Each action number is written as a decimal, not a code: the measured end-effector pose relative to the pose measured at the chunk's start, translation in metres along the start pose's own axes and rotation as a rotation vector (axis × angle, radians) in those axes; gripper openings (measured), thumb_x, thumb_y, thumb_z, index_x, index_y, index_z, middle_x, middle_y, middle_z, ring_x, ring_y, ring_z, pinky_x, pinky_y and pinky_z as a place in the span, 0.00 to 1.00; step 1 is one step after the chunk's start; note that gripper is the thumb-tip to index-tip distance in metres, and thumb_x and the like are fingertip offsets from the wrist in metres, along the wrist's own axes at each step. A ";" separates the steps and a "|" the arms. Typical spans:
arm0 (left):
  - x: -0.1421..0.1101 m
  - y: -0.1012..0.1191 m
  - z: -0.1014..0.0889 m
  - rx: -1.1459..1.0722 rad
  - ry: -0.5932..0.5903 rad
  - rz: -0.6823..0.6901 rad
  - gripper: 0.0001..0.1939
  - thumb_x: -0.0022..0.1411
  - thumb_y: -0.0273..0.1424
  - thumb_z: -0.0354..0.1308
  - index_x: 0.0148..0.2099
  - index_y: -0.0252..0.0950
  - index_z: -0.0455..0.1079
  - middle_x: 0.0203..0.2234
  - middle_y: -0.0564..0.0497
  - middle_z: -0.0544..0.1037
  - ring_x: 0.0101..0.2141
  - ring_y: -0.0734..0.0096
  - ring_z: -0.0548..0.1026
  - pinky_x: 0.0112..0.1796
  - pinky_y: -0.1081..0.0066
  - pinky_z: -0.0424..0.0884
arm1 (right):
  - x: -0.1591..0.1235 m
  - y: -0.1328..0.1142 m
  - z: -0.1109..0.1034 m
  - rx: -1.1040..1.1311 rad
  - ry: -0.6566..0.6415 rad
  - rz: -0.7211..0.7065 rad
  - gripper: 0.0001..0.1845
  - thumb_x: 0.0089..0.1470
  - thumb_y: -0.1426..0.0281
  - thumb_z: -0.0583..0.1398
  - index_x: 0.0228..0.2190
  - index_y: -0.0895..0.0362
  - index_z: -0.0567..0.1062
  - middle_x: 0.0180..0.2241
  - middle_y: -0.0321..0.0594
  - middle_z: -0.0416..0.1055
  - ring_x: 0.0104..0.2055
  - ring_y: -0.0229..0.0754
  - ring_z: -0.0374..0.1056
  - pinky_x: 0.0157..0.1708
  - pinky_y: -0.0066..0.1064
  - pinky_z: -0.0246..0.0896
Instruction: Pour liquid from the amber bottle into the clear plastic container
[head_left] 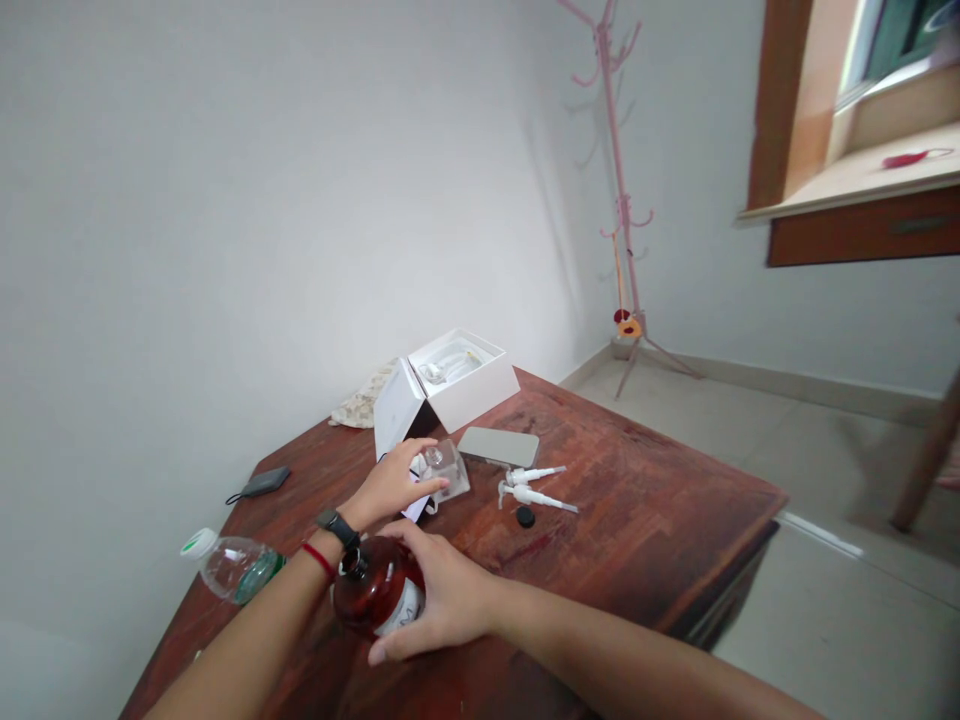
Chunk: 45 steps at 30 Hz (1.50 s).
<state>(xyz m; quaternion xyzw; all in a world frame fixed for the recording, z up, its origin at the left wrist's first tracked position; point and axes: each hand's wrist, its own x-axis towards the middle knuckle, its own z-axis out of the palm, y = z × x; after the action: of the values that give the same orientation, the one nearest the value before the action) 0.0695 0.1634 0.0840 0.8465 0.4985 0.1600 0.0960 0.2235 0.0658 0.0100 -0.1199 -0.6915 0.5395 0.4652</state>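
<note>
Your right hand [444,600] wraps a tilted amber glass bottle [379,590]; your left hand [394,485] grips a clear square-sided container [444,468].
The bottle sits low in the middle of the frame, its long axis slanting, with its dark open neck pointing up-left toward your left wrist, nearer that wrist than the clear container. Your right fingers spread across its body, partly covering a white label. Your left fingers lie close together, curled against the container's near side and hiding part of it. You can't tell whether the bottle's base touches the reddish-brown wooden table [600,520], since your right hand blocks the view.
</note>
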 end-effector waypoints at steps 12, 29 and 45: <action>-0.087 -0.012 -0.056 -0.029 0.230 -0.225 0.31 0.67 0.54 0.61 0.61 0.37 0.72 0.56 0.39 0.81 0.55 0.43 0.80 0.59 0.47 0.74 | 0.015 0.013 -0.018 -0.160 0.688 -0.059 0.45 0.46 0.65 0.76 0.62 0.52 0.67 0.62 0.50 0.73 0.64 0.58 0.71 0.67 0.52 0.61; -0.185 0.017 0.059 -0.083 0.569 0.082 0.29 0.68 0.56 0.68 0.63 0.47 0.76 0.55 0.41 0.81 0.59 0.42 0.78 0.59 0.47 0.78 | 0.021 0.038 -0.044 -0.052 0.802 0.050 0.39 0.40 0.64 0.77 0.54 0.55 0.75 0.51 0.48 0.82 0.53 0.58 0.78 0.61 0.51 0.67; -0.180 0.036 0.071 -0.590 0.343 -0.105 0.30 0.58 0.32 0.74 0.62 0.44 0.74 0.58 0.45 0.78 0.56 0.50 0.78 0.60 0.59 0.73 | 0.011 0.023 -0.056 -0.301 0.666 0.131 0.30 0.43 0.58 0.76 0.47 0.55 0.77 0.42 0.43 0.83 0.43 0.53 0.79 0.48 0.46 0.74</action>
<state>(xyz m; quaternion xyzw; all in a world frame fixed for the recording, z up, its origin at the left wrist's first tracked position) 0.0429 -0.0118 -0.0018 0.7160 0.4827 0.4323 0.2597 0.2527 0.1175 -0.0045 -0.3999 -0.5647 0.3921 0.6062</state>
